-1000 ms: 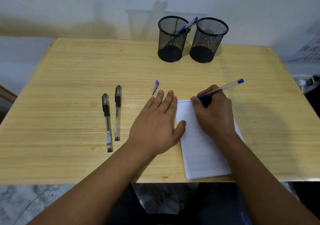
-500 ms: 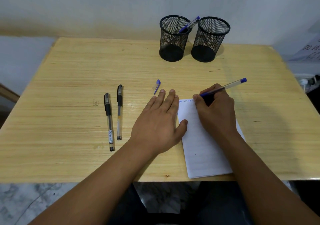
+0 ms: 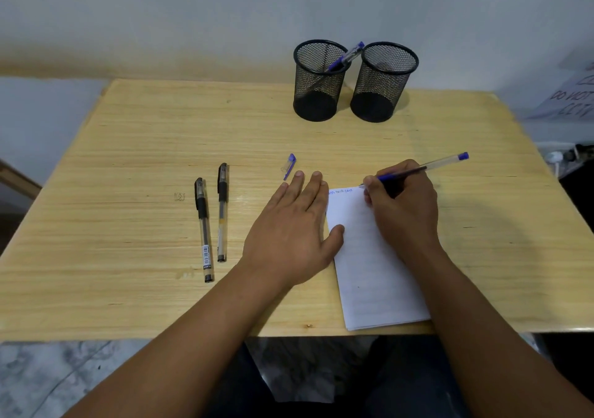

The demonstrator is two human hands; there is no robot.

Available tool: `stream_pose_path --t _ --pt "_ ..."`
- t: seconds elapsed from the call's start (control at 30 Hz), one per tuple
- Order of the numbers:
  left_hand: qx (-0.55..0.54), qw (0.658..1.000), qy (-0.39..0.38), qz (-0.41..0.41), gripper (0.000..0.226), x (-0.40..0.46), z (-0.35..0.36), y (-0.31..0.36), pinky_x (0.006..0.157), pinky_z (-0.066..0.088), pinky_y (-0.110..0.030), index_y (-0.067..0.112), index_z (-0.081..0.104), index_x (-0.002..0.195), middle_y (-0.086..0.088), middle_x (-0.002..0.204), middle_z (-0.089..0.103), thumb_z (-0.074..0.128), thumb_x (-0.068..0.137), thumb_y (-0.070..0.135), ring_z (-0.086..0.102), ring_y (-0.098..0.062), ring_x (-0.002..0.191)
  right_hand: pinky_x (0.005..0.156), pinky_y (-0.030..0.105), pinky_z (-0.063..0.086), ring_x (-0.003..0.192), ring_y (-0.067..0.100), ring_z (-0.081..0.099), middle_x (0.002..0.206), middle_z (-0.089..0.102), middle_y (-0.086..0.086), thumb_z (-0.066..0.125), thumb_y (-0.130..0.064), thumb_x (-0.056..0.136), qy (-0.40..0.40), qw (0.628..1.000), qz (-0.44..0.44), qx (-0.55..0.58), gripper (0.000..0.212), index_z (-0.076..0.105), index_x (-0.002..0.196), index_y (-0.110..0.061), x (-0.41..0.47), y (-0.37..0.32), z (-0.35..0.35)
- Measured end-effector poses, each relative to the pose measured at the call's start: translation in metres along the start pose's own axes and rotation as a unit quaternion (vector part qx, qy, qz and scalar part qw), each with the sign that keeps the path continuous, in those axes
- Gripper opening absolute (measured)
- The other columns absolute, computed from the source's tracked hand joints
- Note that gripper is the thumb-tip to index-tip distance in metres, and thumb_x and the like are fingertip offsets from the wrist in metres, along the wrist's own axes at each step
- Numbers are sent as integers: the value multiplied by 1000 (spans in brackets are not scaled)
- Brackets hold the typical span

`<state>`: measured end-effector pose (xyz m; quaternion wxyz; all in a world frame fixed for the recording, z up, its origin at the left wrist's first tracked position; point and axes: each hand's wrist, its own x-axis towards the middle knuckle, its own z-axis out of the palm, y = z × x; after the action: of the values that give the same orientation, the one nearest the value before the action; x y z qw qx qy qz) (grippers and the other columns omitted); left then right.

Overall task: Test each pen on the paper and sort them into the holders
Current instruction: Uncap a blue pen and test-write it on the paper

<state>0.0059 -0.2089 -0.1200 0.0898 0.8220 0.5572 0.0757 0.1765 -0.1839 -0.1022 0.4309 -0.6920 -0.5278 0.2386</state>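
My right hand (image 3: 403,212) grips a blue pen (image 3: 427,167), its tip touching the top edge of the white paper (image 3: 373,276), where a short line of blue writing shows. My left hand (image 3: 292,234) lies flat and spread on the table, thumb pressing the paper's left edge. The pen's blue cap (image 3: 289,166) lies just beyond my left fingertips. Two capped black pens (image 3: 203,228) (image 3: 222,212) lie side by side to the left. Two black mesh holders stand at the back: the left holder (image 3: 318,80) has one blue pen (image 3: 345,57) in it, the right holder (image 3: 382,81) looks empty.
The wooden table (image 3: 128,160) ends at a white wall behind the holders. A sheet with printed letters (image 3: 572,99) lies off the table's right rear corner, near a cable and plug. Marbled floor shows below the near edge.
The pen tip in my right hand has shifted slightly right along the top of the paper, extending the blue writing. My left hand has stayed in place.
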Motion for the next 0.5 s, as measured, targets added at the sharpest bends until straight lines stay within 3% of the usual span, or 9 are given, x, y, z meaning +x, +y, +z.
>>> stream_pose_path --t 0.1,0.17,0.23,0.3,0.5 --pt "-7 1000 1 -4 76 1 1 0 122 -2 -33 15 10 158 -1 166 4 25 96 57 -4 -18 152 62 11 45 69 5 65 74 70 -5 67 -22 89 -6 999 25 35 11 63 89 -12 2 2 -2" --pt "-24 1000 1 -10 77 1 0 0 122 -2 -31 17 12 157 1 166 6 28 94 58 -4 -16 152 68 19 50 67 9 64 72 70 1 64 -16 90 -15 989 83 122 7 64 87 -9 7 2 -7" --pt "-42 999 -4 -17 78 2 -1 -1 122 -1 -30 18 13 157 4 166 6 31 93 59 -4 -14 152 73 30 52 70 19 61 73 65 9 57 -4 92 -18 946 158 281 11 62 82 -7 12 -1 -13" --pt "-44 999 -5 -20 79 3 -2 -1 121 0 -30 19 13 157 5 166 6 32 92 59 -4 -13 152 74 32 53 70 20 60 75 63 11 51 1 94 -21 910 193 367 17 60 80 -6 14 -3 -19" --pt "-72 997 -18 -18 77 4 -8 -3 119 2 -27 19 14 157 5 166 6 38 93 55 -3 -13 152 80 34 56 74 19 66 81 68 12 57 -7 95 -40 927 188 322 11 64 87 -6 -6 -1 -27"
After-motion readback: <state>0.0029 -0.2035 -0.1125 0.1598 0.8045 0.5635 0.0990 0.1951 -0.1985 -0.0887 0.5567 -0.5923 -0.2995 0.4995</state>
